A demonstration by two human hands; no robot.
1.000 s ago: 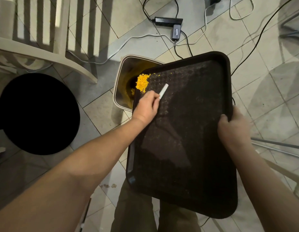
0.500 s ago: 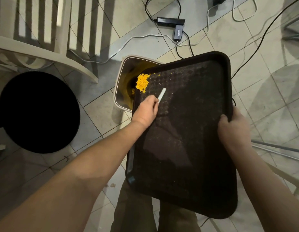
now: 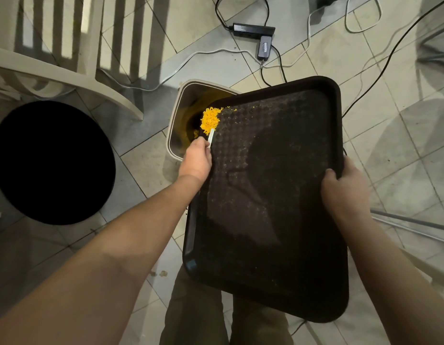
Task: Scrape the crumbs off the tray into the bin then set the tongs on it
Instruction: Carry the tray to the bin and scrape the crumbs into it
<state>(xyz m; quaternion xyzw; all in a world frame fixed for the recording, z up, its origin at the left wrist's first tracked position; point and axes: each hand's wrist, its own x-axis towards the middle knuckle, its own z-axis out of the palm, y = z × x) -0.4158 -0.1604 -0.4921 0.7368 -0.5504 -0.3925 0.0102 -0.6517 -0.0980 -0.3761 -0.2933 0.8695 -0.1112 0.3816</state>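
Head view: scraping under way, crumbs at tray's far-left corner.
Left hand (image 3: 196, 159) grips white scraper (image 3: 211, 137) against crumbs (image 3: 210, 118); right hand (image 3: 344, 188) clasps tray (image 3: 278, 195) right edge, over bin (image 3: 177, 115). Dust apparently remains; tongs unseen.

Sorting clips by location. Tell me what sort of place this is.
Probably a home room or covered patio: tiled floor, a slatted plastic chair, a small bin, and a power strip with cables trailing loose.

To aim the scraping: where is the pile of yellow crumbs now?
The yellow crumbs lie in the dark tray's far left corner, over the open bin, against the white scraper.
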